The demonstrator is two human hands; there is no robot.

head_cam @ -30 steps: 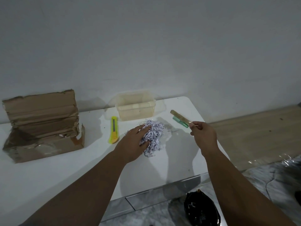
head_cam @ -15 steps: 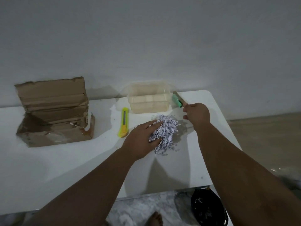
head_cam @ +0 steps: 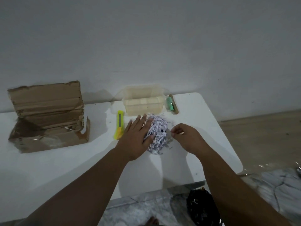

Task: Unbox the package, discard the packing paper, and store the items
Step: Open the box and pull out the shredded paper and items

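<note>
A heap of shredded packing paper (head_cam: pixel 158 128) lies in the middle of the white table (head_cam: pixel 203 128). My left hand (head_cam: pixel 137 137) lies flat on the heap's left side, fingers spread. At the heap's right edge my right hand (head_cam: pixel 184 136) has its fingertips pinched together; whether a paper strip is between them is too small to tell. A green and brown carded item (head_cam: pixel 171 104) rests on the table just right of the clear plastic container (head_cam: pixel 143 101). The opened cardboard box (head_cam: pixel 47 116) stands at the left.
A yellow utility knife (head_cam: pixel 119 127) lies left of my left hand. A black bag (head_cam: pixel 202 207) sits on the floor below the table's front edge. The table's right edge is near my right forearm. A wall rises behind the table.
My right hand set the green and brown item down beside the container and came back to the paper heap. My left hand stayed on the heap.
</note>
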